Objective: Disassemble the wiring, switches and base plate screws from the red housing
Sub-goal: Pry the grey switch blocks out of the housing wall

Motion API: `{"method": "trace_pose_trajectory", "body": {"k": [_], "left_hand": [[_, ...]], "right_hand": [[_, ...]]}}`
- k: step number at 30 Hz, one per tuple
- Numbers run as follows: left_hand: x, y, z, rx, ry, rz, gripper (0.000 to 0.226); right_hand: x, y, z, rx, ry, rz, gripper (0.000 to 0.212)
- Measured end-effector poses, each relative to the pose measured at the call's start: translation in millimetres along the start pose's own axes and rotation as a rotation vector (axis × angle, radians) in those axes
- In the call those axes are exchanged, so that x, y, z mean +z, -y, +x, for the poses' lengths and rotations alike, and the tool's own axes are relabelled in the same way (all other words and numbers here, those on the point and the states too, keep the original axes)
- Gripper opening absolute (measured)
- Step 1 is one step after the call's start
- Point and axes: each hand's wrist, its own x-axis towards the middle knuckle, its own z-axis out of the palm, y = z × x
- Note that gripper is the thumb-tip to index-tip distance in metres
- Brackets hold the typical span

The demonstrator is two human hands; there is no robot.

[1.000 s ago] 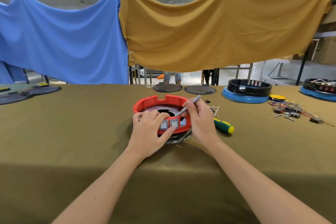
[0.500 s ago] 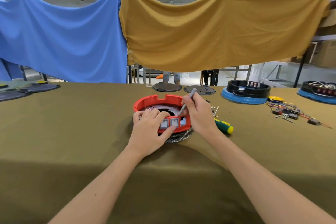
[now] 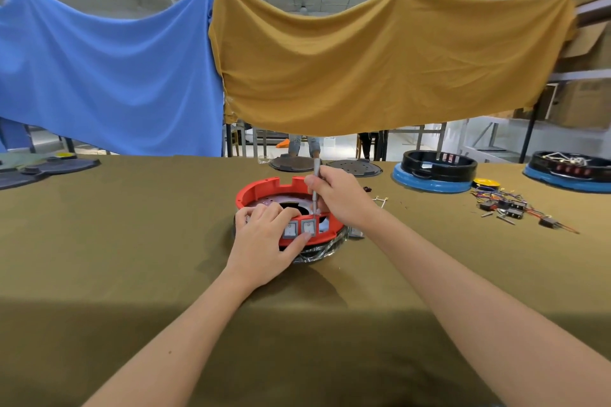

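Working inside the red housing
Left hand grips its front rim by the switches; right hand pinches a slim grey tool upright.

Head view: one wide-angle camera, worn on the person's head, facing forward and down.

The red housing sits just below the centre of the frame, near the lens; both forearms run up to it from the bottom edge. Beyond it the table stretches away to hanging cloths and the ceiling. No second view exists.
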Motion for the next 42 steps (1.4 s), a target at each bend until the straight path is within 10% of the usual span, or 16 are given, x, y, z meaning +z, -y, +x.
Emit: {"method": "trace_pose_trajectory", "body": {"k": [12, 29, 42], "left_hand": [[-2.1, 0.5, -1.6, -0.002, 0.010, 0.002, 0.043], [1.6, 2.6, -0.7, -0.014, 0.020, 0.004, 0.044], [1.0, 1.8, -1.1, -0.002, 0.010, 0.007, 0.044]], "right_hand": [[-5.1, 13.5, 23.5, 0.202, 0.207, -0.051, 0.032], [-0.4, 4.8, -2.4, 0.032, 0.022, -0.034, 0.027], [-7.6, 15.7, 26.4, 0.247, 0.288, -0.083, 0.035]]}}
